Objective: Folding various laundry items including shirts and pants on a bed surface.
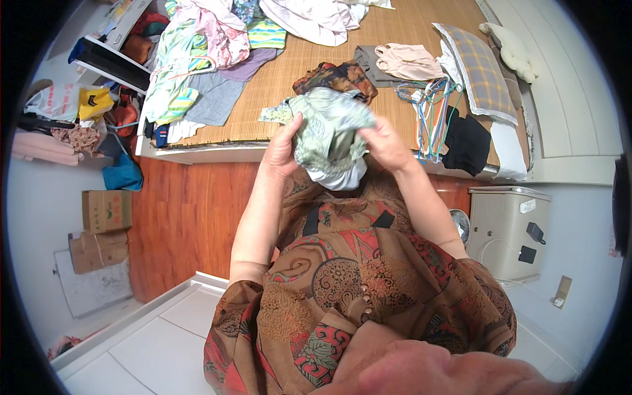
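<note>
Centrally, a pale green patterned garment [332, 118] hung bunched between two bare hands, over or close to the near edge of a bed [197, 156]. The left hand [283, 148] had its grip closed round the garment's left side; the right hand [388, 146] pinched the other side, its fingertips partly hidden by cloth. Beyond them, a strip of woven mat [299, 60] gave room between a big heap of clothes [220, 39] at left and a dark floral cloth [336, 78]. Toward the right the space narrowed, with a black garment [467, 143] at the bed's edge. Counted, there were one green garment, one dark floral cloth, one black garment, one plaid pillow [477, 72], and several hangers [431, 112] too tangled to number.
</note>
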A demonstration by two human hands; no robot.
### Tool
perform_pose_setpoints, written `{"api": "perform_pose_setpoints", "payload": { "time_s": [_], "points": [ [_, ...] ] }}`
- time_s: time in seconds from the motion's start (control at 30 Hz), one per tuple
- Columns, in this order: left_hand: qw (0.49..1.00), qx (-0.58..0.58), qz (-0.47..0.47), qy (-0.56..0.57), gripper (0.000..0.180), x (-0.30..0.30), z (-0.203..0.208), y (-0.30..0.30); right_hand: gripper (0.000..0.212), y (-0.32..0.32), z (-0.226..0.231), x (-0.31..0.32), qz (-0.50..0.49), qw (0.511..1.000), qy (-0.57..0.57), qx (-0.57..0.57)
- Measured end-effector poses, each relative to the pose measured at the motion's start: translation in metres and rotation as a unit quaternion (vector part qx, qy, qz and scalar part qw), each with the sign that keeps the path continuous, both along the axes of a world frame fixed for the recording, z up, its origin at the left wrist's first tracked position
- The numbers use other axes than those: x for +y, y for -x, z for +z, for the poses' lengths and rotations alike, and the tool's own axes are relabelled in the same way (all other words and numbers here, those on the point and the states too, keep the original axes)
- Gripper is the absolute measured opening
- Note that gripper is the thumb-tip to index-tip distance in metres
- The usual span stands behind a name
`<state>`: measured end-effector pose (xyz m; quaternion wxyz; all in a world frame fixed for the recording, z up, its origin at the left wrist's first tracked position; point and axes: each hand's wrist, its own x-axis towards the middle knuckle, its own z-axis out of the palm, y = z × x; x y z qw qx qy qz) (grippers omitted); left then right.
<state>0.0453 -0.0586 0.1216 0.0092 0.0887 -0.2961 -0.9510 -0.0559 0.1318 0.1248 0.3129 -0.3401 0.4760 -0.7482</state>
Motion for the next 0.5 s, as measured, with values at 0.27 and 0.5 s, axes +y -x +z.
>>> {"api": "perform_pose_setpoints", "payload": {
  "time_s": [0.27,0.5],
  "points": [
    [0.890,-0.021,-0.146,0.432,0.038,0.001,-0.011,-0.006,0.026,0.046,0.051,0.026,-0.064,0.955,0.169,-0.234],
    [0.716,-0.100,0.095,0.684,0.044,0.002,-0.038,0.005,0.030,0.047,0.054,0.032,-0.123,0.968,0.155,-0.155]
  ]
}}
